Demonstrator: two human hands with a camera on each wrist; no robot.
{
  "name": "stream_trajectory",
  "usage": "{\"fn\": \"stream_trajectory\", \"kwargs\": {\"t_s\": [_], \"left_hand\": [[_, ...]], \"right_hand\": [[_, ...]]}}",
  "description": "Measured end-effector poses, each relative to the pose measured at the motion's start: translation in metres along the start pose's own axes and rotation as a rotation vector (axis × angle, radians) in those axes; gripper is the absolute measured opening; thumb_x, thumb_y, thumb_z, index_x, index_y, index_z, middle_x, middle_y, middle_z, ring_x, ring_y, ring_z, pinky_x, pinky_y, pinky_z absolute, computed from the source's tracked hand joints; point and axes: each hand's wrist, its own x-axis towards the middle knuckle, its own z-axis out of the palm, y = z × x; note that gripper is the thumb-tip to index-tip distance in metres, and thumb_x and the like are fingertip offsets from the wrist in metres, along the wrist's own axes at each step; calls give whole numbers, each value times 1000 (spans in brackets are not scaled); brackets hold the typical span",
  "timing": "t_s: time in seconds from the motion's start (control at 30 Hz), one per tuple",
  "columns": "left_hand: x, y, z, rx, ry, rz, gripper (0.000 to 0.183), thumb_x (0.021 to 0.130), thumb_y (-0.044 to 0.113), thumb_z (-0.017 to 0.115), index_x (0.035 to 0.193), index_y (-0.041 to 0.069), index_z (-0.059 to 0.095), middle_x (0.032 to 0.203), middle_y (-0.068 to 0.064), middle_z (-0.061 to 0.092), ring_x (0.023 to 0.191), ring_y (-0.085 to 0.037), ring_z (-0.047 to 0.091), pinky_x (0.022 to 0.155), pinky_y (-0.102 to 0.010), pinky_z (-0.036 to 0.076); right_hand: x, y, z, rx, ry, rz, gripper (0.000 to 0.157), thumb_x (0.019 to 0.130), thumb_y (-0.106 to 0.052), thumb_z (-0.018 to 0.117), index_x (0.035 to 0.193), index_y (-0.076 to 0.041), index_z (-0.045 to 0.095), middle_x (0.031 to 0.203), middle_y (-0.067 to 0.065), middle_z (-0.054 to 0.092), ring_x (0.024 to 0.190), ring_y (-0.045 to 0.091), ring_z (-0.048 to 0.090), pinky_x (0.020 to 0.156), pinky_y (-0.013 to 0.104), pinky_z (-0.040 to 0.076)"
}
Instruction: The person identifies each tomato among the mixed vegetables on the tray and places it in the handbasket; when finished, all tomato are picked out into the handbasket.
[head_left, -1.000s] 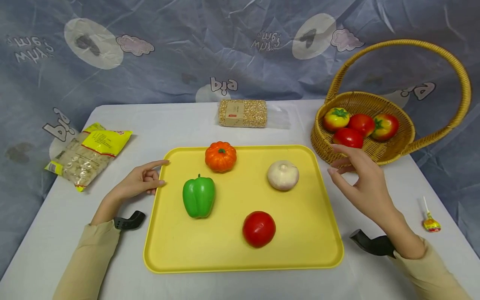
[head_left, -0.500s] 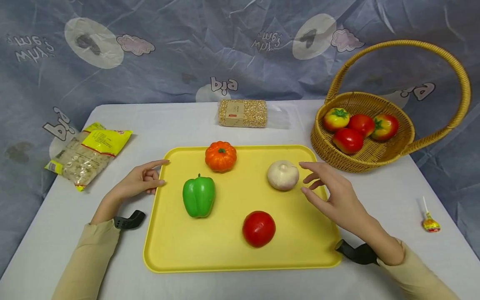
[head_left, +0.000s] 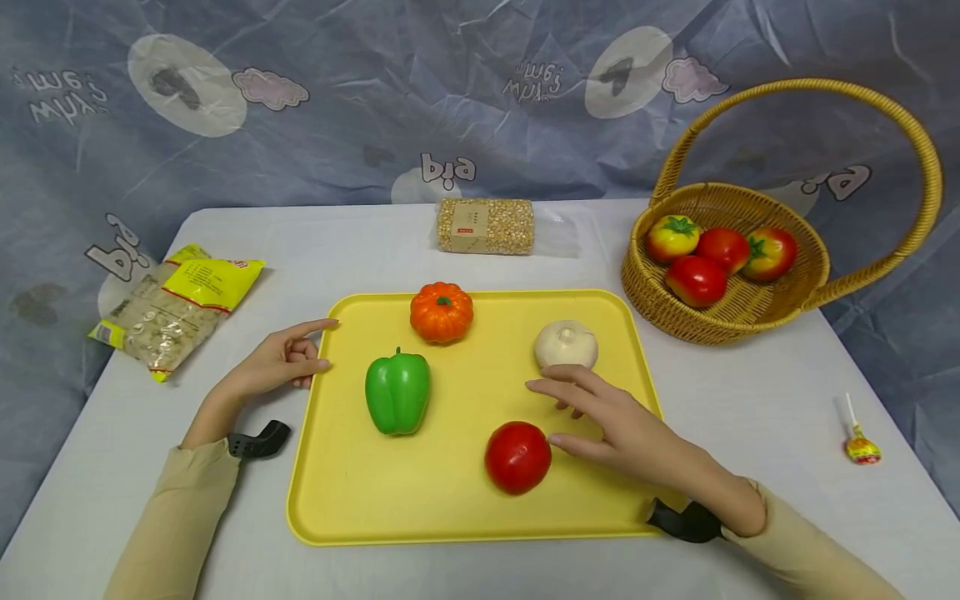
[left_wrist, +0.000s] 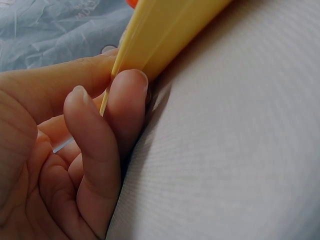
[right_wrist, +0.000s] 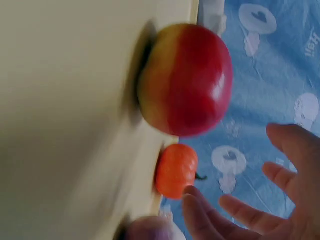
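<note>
My left hand (head_left: 273, 362) pinches the left rim of a yellow tray (head_left: 465, 533); in the left wrist view its thumb and fingers (left_wrist: 127, 100) lie on both sides of the rim. Over the tray's right half, my right hand (head_left: 630, 429) holds nothing, fingers spread and relaxed. Its thumb tip is close beside a red tomato (head_left: 517, 458); whether they touch I cannot tell. Just beyond its fingers, a white garlic-like bulb (head_left: 566, 343) is partly covered by them. The tray also bears a green bell pepper (head_left: 397, 393) and a small orange pumpkin (head_left: 441, 313).
A wicker basket (head_left: 675, 327) with a tall handle stands at the back right, several red-yellow tomatoes inside. A lollipop (head_left: 861, 442) lies at the right. Behind the tray is a bag of grain (head_left: 510, 227); a yellow-topped clear bag (head_left: 180, 312) lies at the left.
My right hand has moved left and toward me, from beside the basket, past the white bulb, to near the red tomato. The left hand has stayed at the tray's rim.
</note>
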Motion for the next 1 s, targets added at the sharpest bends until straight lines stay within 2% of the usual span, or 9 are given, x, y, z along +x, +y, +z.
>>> {"fn": "stream_trajectory", "kwargs": {"t_s": [0.13,0.2,0.4,0.6,0.8,1.0], "left_hand": [[0,0,0,0,0,2,61,88,7,63,141,-2,33,67,5,56,49,-9,52,47,-25,46],[0,0,0,0,-2,1,61,88,8,63,141,-1,33,67,5,56,49,-9,52,48,-25,47],[0,0,-1,-9,-6,-2,62,88,8,63,141,-1,33,68,5,56,49,-9,52,48,-24,47],[0,0,-1,-10,-11,-1,62,88,7,62,142,-2,32,68,5,56,50,-8,52,48,-24,47],[0,1,0,-12,-14,0,62,88,7,62,141,-2,32,68,5,56,50,-8,52,48,-24,47],[0,0,-1,-2,-13,5,62,88,6,62,142,-2,32,68,5,56,49,-9,52,48,-24,47]], "right_hand": [[2,-4,8,-37,-134,-7,58,83,-42,68,136,-32,46,137,-1,47,114,12,57,90,35,52],[3,-5,11,-33,-190,-11,60,82,-47,67,136,-34,45,138,0,47,116,14,56,90,37,52],[4,-6,22,-51,-294,-55,73,75,-49,73,139,-37,40,141,0,44,119,15,55,85,36,54],[6,-6,30,-57,-301,-134,73,75,-40,77,139,-36,41,141,1,44,123,16,51,87,36,54],[6,-4,33,-69,-273,-211,70,75,-32,79,136,-33,45,133,-1,49,116,12,52,88,32,53],[5,-3,29,-92,-224,-204,65,73,-31,80,131,-33,49,126,-5,52,111,9,53,87,30,53]]}}
